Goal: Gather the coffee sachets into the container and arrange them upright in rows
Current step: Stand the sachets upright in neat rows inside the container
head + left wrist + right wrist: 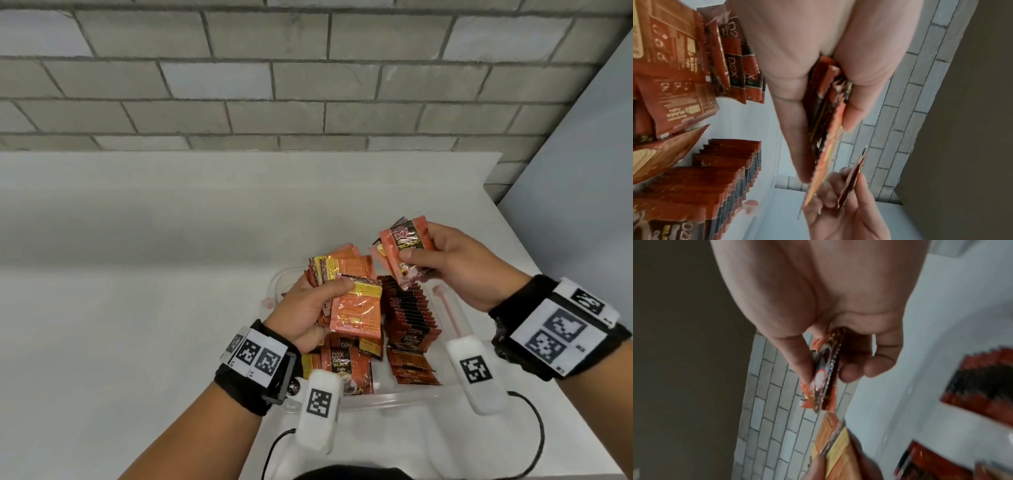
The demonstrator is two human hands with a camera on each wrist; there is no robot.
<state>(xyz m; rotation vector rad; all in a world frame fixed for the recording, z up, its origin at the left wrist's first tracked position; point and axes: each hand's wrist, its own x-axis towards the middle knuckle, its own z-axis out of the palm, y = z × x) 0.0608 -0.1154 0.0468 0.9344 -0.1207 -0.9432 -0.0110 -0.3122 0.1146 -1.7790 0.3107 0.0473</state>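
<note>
**Partway: one row standing, the rest loose or in hand**

Done: one upright row of sachets (412,310) stands in the clear container (455,308), below and between the two hands. Looks tidy and packed edge to edge in the left wrist view.

Not done:
- Left hand (303,313) grips a fanned stack of sachets (346,291), thumb on top, fingers curled under. It sits over the container's left half.
- Right hand (459,267) pinches a few sachets (404,253) between thumb and fingers, above the far end of the row. Count unclear, at least two.
- Loose sachets (342,363) lie flat or leaning just under the left hand, near side of the container. A few more (412,368) lie flat at the near end of the row, below the right hand.

No sachets visible on the white table (137,274) outside the container, so gathering looks finished; arranging is what's left. My estimate: under half is sorted. Second row has not started, as far as I can see. The container's left side is partly hidden by the left hand.
</note>
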